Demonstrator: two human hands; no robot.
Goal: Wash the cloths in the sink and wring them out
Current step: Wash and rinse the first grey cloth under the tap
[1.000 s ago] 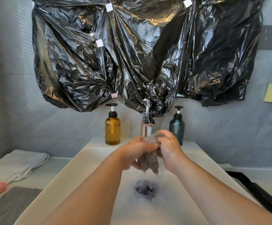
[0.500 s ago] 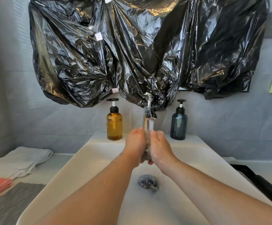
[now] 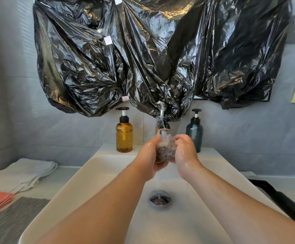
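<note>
Head view: left hand (image 3: 150, 155) and right hand (image 3: 185, 152), palms flat together earlier, now curl fingers (image 3: 179, 138) round the balled grey cloth (image 3: 166, 149) under the faucet (image 3: 162, 124), 12 o'clock of the drain (image 3: 159, 199); likely rinsing, not wringing.

Bright daylight; glare on black plastic (image 3: 143, 59); wide-angle distortion.

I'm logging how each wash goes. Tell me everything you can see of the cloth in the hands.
The cloth is a small grey-brown wad, mottled and looking like wet textured fabric, bunched into a ball. It is held above the sink, right under the faucet, whose stream lands on its top and turns white there. The left hand and right hand grip it from either side, fingers curled round it. Its edges and full shape are hidden.
</note>
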